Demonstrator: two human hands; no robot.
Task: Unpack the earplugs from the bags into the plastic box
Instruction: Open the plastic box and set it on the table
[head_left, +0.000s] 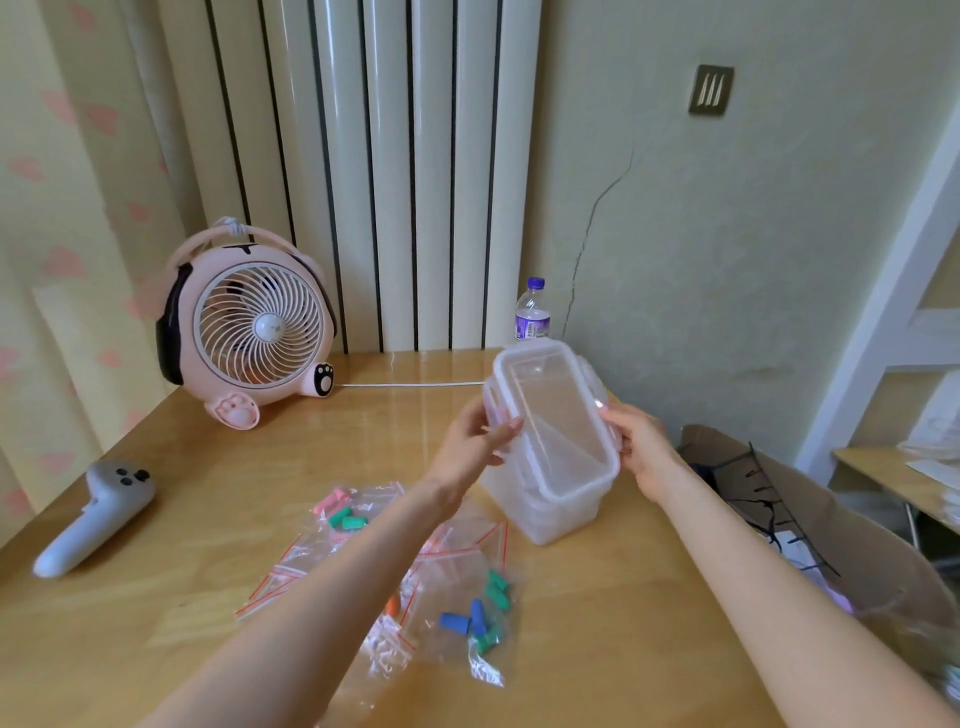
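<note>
Plastic box (556, 512): translucent and sitting on the wooden table (218, 519), towards its right side and just beyond the bags. No earplug is showing inside it.
Lid (558, 415): being held over the box at a tilt, with its far end raised and its face turning towards the camera. Whether its near end is touching the box rim I cannot tell.
Left hand (467, 441): gripping the lid's left long edge, with the fingers curling over the rim.
Right hand (641, 441): pinching the lid's right long edge, close to a latch.
Bags (457, 564): clear zip bags with red strips, lying in a loose heap in front of the box and partly under the left forearm.
Earplugs (457, 621): pink, green, blue and one orange, all appearing to be sitting inside the bags.
Progress: judging from this view, the task is only beginning. The box is being opened, no bag is being unzipped yet, and every earplug is waiting to be tipped out.
Heading: the box's mouth is facing up. Its long axis, like the lid's, is running away from the person and leaning slightly left at the far end.
Surroundings: a pink fan (249, 327), a water bottle (532, 312) and a grey controller (98, 514) are standing or lying well apart from the work.
</note>
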